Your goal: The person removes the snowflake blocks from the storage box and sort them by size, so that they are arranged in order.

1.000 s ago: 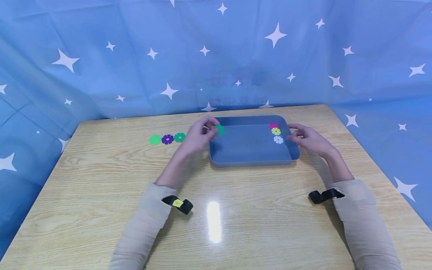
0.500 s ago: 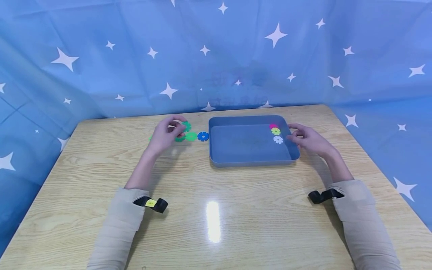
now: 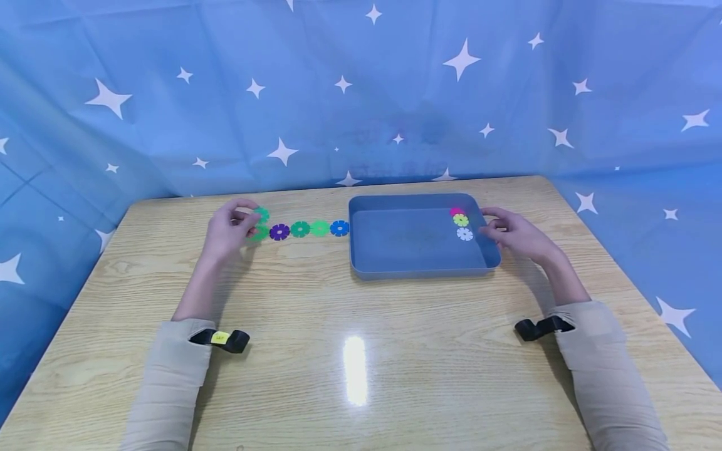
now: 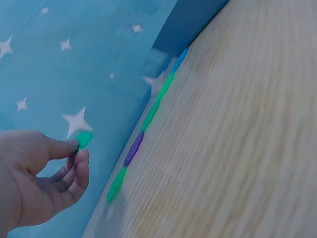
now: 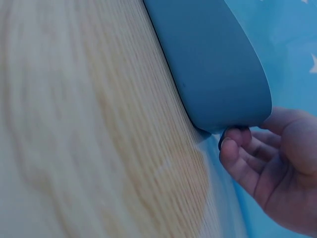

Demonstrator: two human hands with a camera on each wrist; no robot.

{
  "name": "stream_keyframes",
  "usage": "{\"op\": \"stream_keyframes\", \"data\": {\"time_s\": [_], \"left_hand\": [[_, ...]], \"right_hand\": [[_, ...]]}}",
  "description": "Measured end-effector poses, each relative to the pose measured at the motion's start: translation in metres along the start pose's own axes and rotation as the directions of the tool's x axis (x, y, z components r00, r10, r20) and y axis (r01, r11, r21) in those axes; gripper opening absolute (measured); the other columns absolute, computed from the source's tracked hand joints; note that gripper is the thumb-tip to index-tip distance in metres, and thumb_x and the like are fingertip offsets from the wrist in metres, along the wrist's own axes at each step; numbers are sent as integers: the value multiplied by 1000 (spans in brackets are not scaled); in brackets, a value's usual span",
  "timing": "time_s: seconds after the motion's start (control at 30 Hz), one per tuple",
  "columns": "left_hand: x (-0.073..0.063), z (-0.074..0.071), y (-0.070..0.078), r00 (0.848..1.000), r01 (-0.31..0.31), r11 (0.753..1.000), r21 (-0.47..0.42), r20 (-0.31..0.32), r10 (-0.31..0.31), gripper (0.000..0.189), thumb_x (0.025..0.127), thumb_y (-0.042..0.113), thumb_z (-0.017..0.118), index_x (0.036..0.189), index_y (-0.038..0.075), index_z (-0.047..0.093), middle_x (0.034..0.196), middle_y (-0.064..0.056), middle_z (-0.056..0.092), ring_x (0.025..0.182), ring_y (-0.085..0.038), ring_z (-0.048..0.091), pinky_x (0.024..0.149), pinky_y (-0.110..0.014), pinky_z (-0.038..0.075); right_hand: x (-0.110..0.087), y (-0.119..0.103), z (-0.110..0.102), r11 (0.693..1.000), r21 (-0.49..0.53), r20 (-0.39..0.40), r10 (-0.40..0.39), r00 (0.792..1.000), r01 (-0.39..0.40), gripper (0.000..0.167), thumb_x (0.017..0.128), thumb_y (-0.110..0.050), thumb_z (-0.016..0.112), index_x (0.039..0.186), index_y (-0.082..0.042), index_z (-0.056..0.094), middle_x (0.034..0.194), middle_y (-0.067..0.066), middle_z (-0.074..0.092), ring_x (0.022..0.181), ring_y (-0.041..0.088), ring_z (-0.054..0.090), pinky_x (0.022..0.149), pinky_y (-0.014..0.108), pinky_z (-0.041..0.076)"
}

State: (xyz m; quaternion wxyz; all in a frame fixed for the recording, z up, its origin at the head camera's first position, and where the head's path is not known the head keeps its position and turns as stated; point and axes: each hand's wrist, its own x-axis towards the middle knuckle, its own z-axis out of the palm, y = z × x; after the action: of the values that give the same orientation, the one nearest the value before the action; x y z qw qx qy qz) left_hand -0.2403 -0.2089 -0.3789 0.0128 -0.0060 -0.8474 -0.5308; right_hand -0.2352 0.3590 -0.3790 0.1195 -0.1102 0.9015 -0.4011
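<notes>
Your left hand [image 3: 224,232] has just carried the teal disc [image 3: 262,215] leftward from the tray [image 3: 417,274]: 1 second ago it was at the tray's left rim, and now it hangs well to the left of the tray. Its thumb and fingers are clamped on the disc, and the left wrist view shows it lifted off the tabletop [image 3: 423,338]. Reaching leftward from the tray, 5 more discs lie in a line: the blue disc [image 3: 340,228] just beside the tray's left wall, then the light green disc [image 3: 319,228], the dark green disc [image 3: 301,229], the purple disc [image 3: 279,232] and, farthest from the tray, the bright green disc [image 3: 261,234], partly covered by your fingers. You cannot tell here whether the blue disc touches the tray. Your right hand [image 3: 516,235] has stayed clamped on the tray's right wall, thumb over the rim, fingers curled outside, and the tray has not moved. Inside the tray, near that wall, the pink disc [image 3: 455,211], yellow disc [image 3: 460,220] and white disc [image 3: 465,233] lie as they did. For the work in hand, this shift seems to mean your teal disc is clear of the tray and near the outermost of the 5, but not yet set down
</notes>
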Motion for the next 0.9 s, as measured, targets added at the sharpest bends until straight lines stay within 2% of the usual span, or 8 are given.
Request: {"op": "stream_keyframes", "data": {"time_s": [0.2, 0.37, 0.53, 0.77, 0.9], "left_hand": [[-2, -16, -10, 996, 82, 995, 55, -44, -80, 32, 104, 23, 60, 129, 3, 56, 102, -21, 64, 79, -19, 68, 66, -27, 55], [-1, -24, -19, 991, 118, 983, 141, -75, -108, 30, 103, 21, 59, 127, 2, 57, 94, -17, 62, 74, -15, 66, 60, -24, 50], [-3, -28, -26, 990, 132, 969, 207, -84, -117, 29, 103, 19, 59, 125, 0, 58, 96, -16, 63, 74, -13, 64, 62, -24, 49], [-4, -28, -28, 985, 169, 948, 269, -79, -153, 30, 102, 20, 60, 123, -1, 59, 107, -20, 59, 91, -28, 57, 74, -35, 45], [-3, -26, -29, 984, 178, 941, 288, -76, -162, 30, 102, 20, 60, 123, -2, 60, 106, -19, 58, 95, -31, 54, 77, -37, 43]], "right_hand": [[0, 0, 0, 1000, -8, -2, 0, 1000, 0, 61, 106, -26, 54, 155, 1, 29, 98, 17, 53, 64, 25, 51, 58, 35, 43], [0, 0, 0, 1000, -1, 2, -1, 1000, 1, 62, 106, -26, 54, 155, 1, 29, 98, 17, 53, 64, 25, 51, 58, 35, 42], [0, 0, 0, 1000, 2, 5, 0, 1000, 0, 61, 106, -26, 54, 155, 0, 29, 97, 16, 53, 63, 25, 50, 57, 35, 42], [1, 1, 1, 1000, 6, -1, 8, 1000, -8, 61, 106, -24, 54, 156, 0, 28, 97, 15, 54, 63, 26, 50, 55, 34, 41], [1, 1, 0, 1000, 9, -2, 13, 1000, -13, 60, 106, -24, 54, 156, -1, 29, 98, 16, 54, 64, 26, 51, 56, 34, 42]]}}
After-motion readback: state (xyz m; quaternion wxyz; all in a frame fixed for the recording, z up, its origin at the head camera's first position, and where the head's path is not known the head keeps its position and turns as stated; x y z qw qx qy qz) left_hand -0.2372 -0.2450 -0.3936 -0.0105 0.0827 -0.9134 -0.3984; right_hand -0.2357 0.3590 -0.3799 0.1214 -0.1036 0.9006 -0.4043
